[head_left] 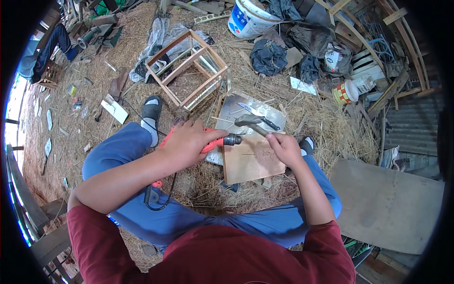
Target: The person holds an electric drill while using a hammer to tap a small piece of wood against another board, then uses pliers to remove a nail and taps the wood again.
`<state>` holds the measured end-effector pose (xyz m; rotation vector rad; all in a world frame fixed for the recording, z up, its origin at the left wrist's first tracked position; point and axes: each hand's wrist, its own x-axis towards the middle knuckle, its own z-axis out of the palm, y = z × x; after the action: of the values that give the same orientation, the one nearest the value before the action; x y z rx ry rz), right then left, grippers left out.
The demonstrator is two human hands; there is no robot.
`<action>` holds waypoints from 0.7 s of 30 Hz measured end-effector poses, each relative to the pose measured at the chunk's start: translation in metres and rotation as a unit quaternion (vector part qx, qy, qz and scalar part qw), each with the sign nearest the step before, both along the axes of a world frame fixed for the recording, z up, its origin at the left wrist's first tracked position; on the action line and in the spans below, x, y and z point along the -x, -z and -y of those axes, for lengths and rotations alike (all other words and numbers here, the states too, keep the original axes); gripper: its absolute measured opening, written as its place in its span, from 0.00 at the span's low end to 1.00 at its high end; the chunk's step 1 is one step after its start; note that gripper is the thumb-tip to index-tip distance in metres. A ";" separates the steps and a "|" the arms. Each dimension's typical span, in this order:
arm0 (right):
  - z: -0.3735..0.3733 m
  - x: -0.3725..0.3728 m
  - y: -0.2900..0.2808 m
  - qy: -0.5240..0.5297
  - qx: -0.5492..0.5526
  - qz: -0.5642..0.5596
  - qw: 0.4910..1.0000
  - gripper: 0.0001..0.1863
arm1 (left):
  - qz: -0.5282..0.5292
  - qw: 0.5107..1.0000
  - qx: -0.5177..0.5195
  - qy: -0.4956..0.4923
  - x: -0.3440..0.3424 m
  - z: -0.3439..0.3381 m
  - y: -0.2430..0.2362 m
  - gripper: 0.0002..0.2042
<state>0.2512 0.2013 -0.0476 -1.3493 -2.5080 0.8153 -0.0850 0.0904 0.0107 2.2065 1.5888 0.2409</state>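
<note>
My left hand (pixel 184 144) is closed over the body of a red corded drill (pixel 213 145), whose dark chuck (pixel 231 139) points right. In my right hand (pixel 286 149) is the handle of a hammer (pixel 258 128); its grey head is up and to the left, above the work surface. Beneath them lies a pale wooden board (pixel 250 161) with a short dark line on it. A knife (pixel 257 116) with a dark handle rests just beyond the hammer, on a greyish sheet (pixel 243 105) with thin wood strips. My palm hides part of the drill.
An open wooden frame (pixel 187 71) stands ahead, on straw-covered ground. Black bags (pixel 268 57), a white bucket (pixel 250 21) and a smaller tub (pixel 345 92) sit at the far right. A flat panel (pixel 385 203) is at right. Another person's leg (pixel 54 45) shows far left.
</note>
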 end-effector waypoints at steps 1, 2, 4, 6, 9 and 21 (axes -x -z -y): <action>0.001 -0.003 0.002 0.044 0.057 -0.085 0.994 0.25 | 0.001 1.000 -0.001 0.002 0.000 -0.002 0.000 0.35; 0.002 -0.007 0.004 0.084 0.116 -0.169 0.975 0.25 | -0.002 1.000 0.006 -0.001 -0.003 -0.001 -0.004 0.35; 0.002 -0.019 0.007 0.041 0.101 -0.216 0.970 0.25 | -0.006 1.000 0.014 -0.006 -0.005 -0.001 -0.008 0.35; 0.005 -0.020 0.001 0.012 0.081 -0.257 0.963 0.25 | 0.004 1.000 -0.007 -0.004 -0.005 -0.005 -0.004 0.35; -0.003 -0.007 0.005 0.017 -0.005 0.012 1.000 0.24 | -0.036 0.999 -0.010 0.012 -0.004 -0.004 -0.005 0.35; 0.003 -0.009 -0.013 0.048 0.003 -0.051 0.998 0.24 | -0.010 0.997 -0.076 0.004 -0.011 -0.017 -0.016 0.33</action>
<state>0.2599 0.1986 -0.0349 -1.3826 -2.3452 0.8508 -0.0735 0.1076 0.0267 2.3356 1.6217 0.3492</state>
